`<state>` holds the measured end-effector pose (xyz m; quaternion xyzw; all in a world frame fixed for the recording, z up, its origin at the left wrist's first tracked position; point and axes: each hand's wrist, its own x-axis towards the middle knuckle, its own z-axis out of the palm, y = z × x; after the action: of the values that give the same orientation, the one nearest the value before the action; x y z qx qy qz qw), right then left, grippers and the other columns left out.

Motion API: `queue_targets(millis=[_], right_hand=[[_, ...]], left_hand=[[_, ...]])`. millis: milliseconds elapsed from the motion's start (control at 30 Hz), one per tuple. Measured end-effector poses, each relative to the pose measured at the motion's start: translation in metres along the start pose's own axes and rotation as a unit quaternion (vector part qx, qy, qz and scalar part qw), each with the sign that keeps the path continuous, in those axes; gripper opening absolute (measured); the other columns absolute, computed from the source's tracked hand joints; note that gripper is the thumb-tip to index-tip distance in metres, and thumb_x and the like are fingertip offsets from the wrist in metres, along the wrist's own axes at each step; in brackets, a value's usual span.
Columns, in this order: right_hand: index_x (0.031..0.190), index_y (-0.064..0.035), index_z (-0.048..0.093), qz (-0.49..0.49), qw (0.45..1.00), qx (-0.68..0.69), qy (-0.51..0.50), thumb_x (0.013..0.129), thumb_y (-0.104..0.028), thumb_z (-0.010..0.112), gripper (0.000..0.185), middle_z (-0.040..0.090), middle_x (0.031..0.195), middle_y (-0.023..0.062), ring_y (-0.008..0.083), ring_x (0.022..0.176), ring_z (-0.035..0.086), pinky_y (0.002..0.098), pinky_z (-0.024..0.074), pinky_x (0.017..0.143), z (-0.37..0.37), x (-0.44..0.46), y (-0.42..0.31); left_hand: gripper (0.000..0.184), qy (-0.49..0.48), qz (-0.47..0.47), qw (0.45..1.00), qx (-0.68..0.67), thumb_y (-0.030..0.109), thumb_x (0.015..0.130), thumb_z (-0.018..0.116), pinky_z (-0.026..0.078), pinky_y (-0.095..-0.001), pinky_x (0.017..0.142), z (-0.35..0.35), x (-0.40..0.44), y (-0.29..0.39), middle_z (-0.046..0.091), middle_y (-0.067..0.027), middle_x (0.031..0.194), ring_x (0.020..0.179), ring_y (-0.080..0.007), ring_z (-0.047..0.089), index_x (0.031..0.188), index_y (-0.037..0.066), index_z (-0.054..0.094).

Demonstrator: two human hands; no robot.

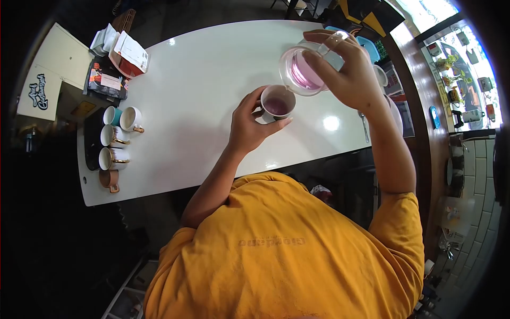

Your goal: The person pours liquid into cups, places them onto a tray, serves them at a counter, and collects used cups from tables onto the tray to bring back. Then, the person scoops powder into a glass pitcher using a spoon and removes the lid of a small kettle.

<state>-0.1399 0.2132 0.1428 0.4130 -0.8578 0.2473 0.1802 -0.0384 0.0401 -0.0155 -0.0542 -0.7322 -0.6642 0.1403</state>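
"Pouring looks to be the step in hand: the round white cup (278,92) sits just below the lip of a tilted clear glass jug (287,62). What's inside them?"

"Purplish liquid (275,106) low in the cup, brighter pink liquid (307,77) in the jug. I can't make out a stream between."

"And the fingers?"

"The left hand (248,121) is curled round the cup, thumb on the near side. The right hand (348,69) grasps the jug by its handle, thumb along its side."

"So what does the next move call for?"

"A steady cup under that lip, I'd say, and a gentle wrist, since too sharp a tilt could splash."

"Is the cup resting on anything?"

"It's over the glossy white table (202,64); whether its base touches, I can't tell."

"Anything in the way?"

"A slim metal utensil (364,127) lies beside the right forearm. Well apart, at the far left, stand white mugs with gold-coloured handles (112,158) and a small brown cup (109,179)."
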Motion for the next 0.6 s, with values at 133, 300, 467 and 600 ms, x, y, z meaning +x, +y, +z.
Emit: queue_targets(millis=[133,300,467,600], right_hand=[[0.11,0.0012,0.069,0.125,0.984,0.115,0.055,0.085,-0.034,0.068,0.043,0.068,0.111,0.0181,0.0294,0.1,0.065,0.0364,0.0481,0.092,0.018,-0.026,0.023],[0.112,0.0066,0.067,0.269,0.927,0.228,0.127,0.091,-0.028,0.066,0.04,0.066,0.1,0.0127,0.0135,0.092,0.059,0.0277,0.0493,0.08,0.031,-0.065,0.031],[0.109,0.0086,0.067,0.358,0.886,0.259,0.14,0.092,-0.025,0.064,0.038,0.067,0.101,0.0123,0.0134,0.093,0.059,0.0274,0.0468,0.084,0.039,-0.104,0.036],[0.11,0.0075,0.068,0.374,0.875,0.263,0.162,0.093,-0.024,0.063,0.036,0.068,0.101,0.012,0.0134,0.093,0.06,0.0269,0.0465,0.084,0.035,-0.126,0.035]], left_hand=[[0.069,0.01,-0.006,1.0,-0.029,0.012,0.071,0.086,0.053,-0.0319,0.092,-0.001,0.002,-0.022,0.061,-0.0094,0.12,0.109,-0.0177,0.062,0.13,0.0,0.051],[0.067,0.06,0.049,0.989,0.124,0.027,0.069,0.089,0.052,-0.0331,0.081,-0.019,0.012,-0.066,0.068,-0.0068,0.113,0.1,-0.0206,0.066,0.125,0.007,0.058],[0.064,0.067,0.003,0.994,0.086,0.022,0.07,0.088,0.053,-0.0318,0.084,-0.031,0.028,-0.095,0.068,-0.0074,0.111,0.099,-0.0194,0.067,0.124,0.005,0.057],[0.065,0.086,-0.048,0.995,0.035,0.017,0.071,0.087,0.054,-0.0314,0.087,-0.034,0.042,-0.108,0.067,-0.0087,0.112,0.101,-0.0174,0.066,0.125,0.002,0.054]])
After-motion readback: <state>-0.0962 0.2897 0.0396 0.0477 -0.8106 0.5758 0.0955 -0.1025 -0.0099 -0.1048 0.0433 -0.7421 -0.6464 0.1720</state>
